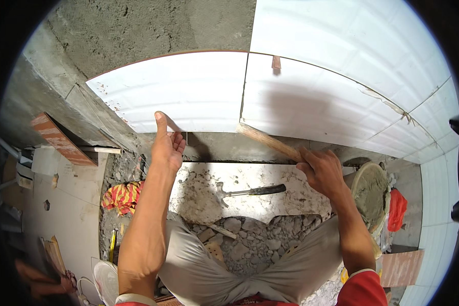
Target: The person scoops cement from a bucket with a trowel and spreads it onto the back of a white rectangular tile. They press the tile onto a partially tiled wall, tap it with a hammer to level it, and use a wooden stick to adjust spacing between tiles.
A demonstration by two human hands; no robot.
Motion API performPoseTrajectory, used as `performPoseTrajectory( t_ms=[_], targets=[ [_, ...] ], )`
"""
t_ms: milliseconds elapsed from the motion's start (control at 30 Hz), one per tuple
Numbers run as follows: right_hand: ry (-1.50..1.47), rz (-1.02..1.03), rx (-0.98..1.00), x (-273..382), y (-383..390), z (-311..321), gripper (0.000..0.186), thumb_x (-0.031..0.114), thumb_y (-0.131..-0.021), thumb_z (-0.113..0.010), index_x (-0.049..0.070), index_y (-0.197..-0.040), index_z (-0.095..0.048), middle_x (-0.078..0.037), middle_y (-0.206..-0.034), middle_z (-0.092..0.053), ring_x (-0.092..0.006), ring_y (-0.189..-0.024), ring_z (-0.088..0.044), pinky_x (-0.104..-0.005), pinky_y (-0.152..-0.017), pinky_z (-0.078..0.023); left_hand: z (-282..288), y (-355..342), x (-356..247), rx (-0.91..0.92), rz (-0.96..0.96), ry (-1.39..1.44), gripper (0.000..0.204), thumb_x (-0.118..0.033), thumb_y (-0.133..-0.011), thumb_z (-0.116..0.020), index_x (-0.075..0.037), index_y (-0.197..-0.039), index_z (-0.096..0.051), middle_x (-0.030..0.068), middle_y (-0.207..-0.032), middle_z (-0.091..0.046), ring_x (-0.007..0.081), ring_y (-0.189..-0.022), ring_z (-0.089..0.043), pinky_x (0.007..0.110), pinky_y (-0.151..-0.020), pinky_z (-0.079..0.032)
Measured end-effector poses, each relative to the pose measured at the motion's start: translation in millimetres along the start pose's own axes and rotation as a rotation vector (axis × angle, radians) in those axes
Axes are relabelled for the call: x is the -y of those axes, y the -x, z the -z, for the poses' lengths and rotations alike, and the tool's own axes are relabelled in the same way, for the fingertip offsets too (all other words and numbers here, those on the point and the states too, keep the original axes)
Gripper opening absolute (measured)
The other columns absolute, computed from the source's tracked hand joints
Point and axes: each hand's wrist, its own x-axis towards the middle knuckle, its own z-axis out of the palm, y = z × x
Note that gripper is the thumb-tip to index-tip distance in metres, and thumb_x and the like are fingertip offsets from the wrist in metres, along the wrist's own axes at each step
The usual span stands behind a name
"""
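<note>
My left hand (pixel 168 147) is open at the lower edge of a white wall tile (pixel 183 86), its thumb stretched up in front of the tile and its fingers loosely spread. Whether it touches the tile, I cannot tell. In my right hand (pixel 323 172) is a wooden stick (pixel 270 141), gripped near its right end. The stick slants up to the left, its far end by the bottom of the joint between this tile and the neighbouring white tile (pixel 311 102). Below, a claw hammer (pixel 252 191) with a black grip lies on a mortar-stained board (pixel 199 183).
A bucket of grey mortar (pixel 371 191) stands at the right beside a red bag (pixel 397 210). Rubble (pixel 255 242) lies between my knees. At the left are a striped red-yellow cloth (pixel 123 197) and a leaning brown tile (pixel 61 138). Another person's hand (pixel 66 282) shows lower left.
</note>
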Motion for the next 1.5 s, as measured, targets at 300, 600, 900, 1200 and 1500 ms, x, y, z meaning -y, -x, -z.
performPoseTrajectory(
  t_ms=[300,600,900,1200,1500],
  targets=[
    [0.024,-0.003,-0.002,-3.1,-4.3,-3.5,0.039,0.027,-0.092,-0.071,0.01,-0.126,-0.067,-0.009,-0.089,-0.072,-0.0314,-0.084,-0.067,-0.0466,-0.087,-0.046,3.6,-6.7,2.3,0.013,0.011,0.01,0.116,-0.084,-0.073,-0.069,0.014,-0.131,-0.045,0.0114,-0.112,-0.051,0.0206,-0.101,-0.052,0.038,-0.098,-0.049],
    [-0.009,-0.051,0.044,-6.4,-0.5,-1.0,0.041,0.028,-0.093,-0.069,0.012,-0.131,-0.064,-0.01,-0.094,-0.072,-0.0326,-0.088,-0.068,-0.0544,-0.098,-0.045,4.9,-4.1,1.9,0.024,0.02,-0.043,0.12,-0.089,-0.072,-0.064,0.015,-0.129,-0.046,0.0112,-0.112,-0.052,0.0197,-0.098,-0.052,0.039,-0.096,-0.048],
    [-0.016,-0.06,0.062,-2.7,-4.7,-3.8,0.041,0.025,-0.093,-0.07,0.01,-0.131,-0.064,-0.011,-0.092,-0.071,-0.0337,-0.084,-0.067,-0.051,-0.093,-0.046,-1.2,-1.1,4.3,0.025,0.051,-0.144,0.126,-0.099,-0.072,-0.048,0.012,-0.133,-0.048,0.0104,-0.12,-0.055,0.0221,-0.107,-0.048,0.043,-0.104,-0.041],
    [-0.019,-0.041,0.042,-1.2,-4.4,-5.9,0.041,0.025,-0.091,-0.071,0.009,-0.128,-0.065,-0.011,-0.096,-0.072,-0.0327,-0.083,-0.067,-0.0481,-0.085,-0.048,-2.5,-1.1,5.9,0.025,0.039,-0.159,0.124,-0.1,-0.071,-0.046,0.011,-0.127,-0.052,0.0097,-0.115,-0.057,0.0216,-0.105,-0.048,0.041,-0.101,-0.04],
    [-0.037,0.003,0.006,-0.9,-2.1,-5.9,0.04,0.026,-0.091,-0.072,0.01,-0.127,-0.066,-0.009,-0.095,-0.073,-0.0314,-0.084,-0.068,-0.0467,-0.084,-0.049,-0.7,1.4,4.5,0.027,0.036,-0.125,0.125,-0.098,-0.071,-0.049,0.011,-0.131,-0.046,0.0114,-0.116,-0.056,0.0225,-0.107,-0.048,0.042,-0.102,-0.041]
  ],
)
